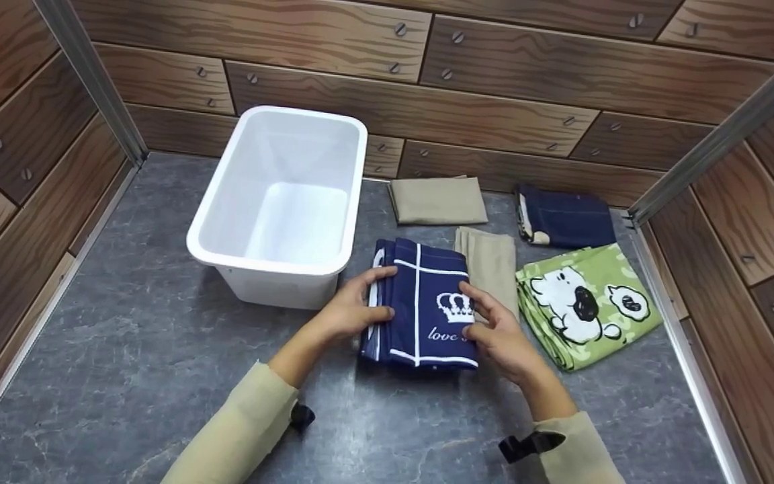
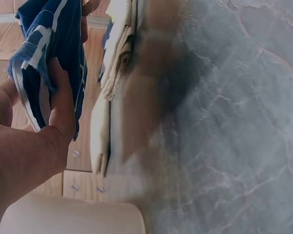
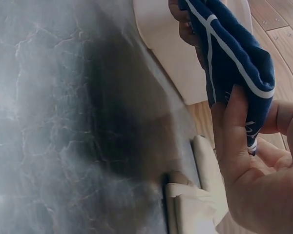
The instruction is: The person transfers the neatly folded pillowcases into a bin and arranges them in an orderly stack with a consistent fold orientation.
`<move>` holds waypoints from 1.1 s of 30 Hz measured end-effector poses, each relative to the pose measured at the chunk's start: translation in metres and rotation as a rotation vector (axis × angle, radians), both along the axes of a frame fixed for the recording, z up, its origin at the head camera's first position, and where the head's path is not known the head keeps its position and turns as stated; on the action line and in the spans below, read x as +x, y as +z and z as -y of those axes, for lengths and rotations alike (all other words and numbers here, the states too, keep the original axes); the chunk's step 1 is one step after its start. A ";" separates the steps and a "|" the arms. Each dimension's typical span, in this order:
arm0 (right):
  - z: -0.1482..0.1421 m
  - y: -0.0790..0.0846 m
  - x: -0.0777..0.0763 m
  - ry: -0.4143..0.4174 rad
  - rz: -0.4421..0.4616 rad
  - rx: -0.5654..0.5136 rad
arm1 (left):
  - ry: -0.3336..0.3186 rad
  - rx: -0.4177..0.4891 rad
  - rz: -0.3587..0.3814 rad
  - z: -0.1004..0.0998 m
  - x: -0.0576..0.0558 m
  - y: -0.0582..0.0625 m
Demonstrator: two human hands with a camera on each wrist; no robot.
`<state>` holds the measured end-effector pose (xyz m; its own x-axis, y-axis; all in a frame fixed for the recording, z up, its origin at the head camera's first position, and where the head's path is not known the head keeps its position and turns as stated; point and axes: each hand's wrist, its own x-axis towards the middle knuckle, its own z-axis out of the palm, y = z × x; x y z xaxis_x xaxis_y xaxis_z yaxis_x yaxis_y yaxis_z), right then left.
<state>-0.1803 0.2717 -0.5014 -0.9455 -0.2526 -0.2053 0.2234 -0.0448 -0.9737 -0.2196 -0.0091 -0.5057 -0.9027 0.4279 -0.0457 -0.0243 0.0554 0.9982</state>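
Note:
A folded navy cloth (image 1: 427,302) with white lines, a white crown and the word "love" is raised off the grey floor between both hands. On its left edge, the left hand (image 1: 350,309) pinches the folded layers between thumb and fingers; the left wrist view shows the cloth (image 2: 53,53) with layers spreading at that edge. The right hand (image 1: 504,339) grips the opposite edge, its thumb near the crown. In the right wrist view, part of the cloth (image 3: 234,53) bulges above the right hand (image 3: 263,180). The cloth's underside is hidden from the head view.
A white plastic bin (image 1: 276,269) stands left of the hands, nothing visible inside. Behind and to the right lie a folded beige cloth (image 1: 437,202), a second beige cloth (image 1: 491,259), another navy cloth (image 1: 572,218) and a green dog-print cloth (image 1: 629,333). Wood-patterned walls (image 1: 333,94) enclose the floor.

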 end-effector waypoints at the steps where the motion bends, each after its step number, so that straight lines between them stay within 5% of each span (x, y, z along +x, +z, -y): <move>1: 0.000 0.002 0.000 -0.002 0.001 0.009 | 0.001 -0.007 -0.006 0.000 0.000 0.001; 33: -0.003 0.031 0.001 0.005 -0.003 0.020 | -0.011 0.026 -0.063 -0.001 0.004 0.038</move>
<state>-0.1795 0.2747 -0.4702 -0.9448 -0.2536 -0.2075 0.2206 -0.0243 -0.9751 -0.2159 -0.0083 -0.4677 -0.8984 0.4385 0.0224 0.0393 0.0295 0.9988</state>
